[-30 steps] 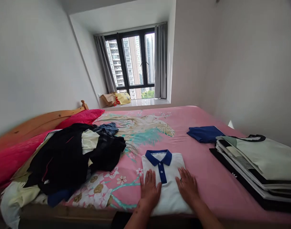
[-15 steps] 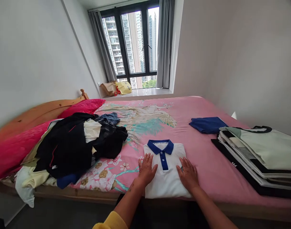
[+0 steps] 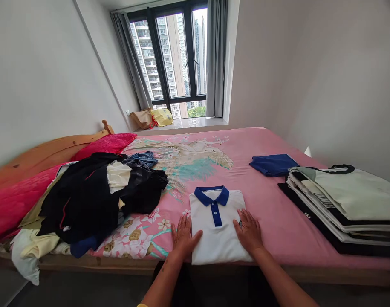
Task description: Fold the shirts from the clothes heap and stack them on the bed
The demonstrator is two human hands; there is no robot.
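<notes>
A folded white polo shirt (image 3: 215, 234) with a blue collar lies at the near edge of the pink flowered bed (image 3: 271, 213). My left hand (image 3: 183, 237) lies flat, fingers spread, at the shirt's left edge, partly on the bedsheet. Flat on the shirt's right side rests my right hand (image 3: 248, 232), fingers apart, a ring on one finger. Neither hand holds anything.
A heap of unfolded dark and cream clothes (image 3: 92, 196) covers the bed's left side by red pillows (image 3: 105, 144). A stack of folded clothes (image 3: 342, 204) sits at the right, a folded blue garment (image 3: 271, 164) behind it. Bags (image 3: 151, 118) stand on the window sill.
My left hand slid from on top of the shirt out to its left edge. My view has pulled back and tilted, showing more of the bed's front edge.
</notes>
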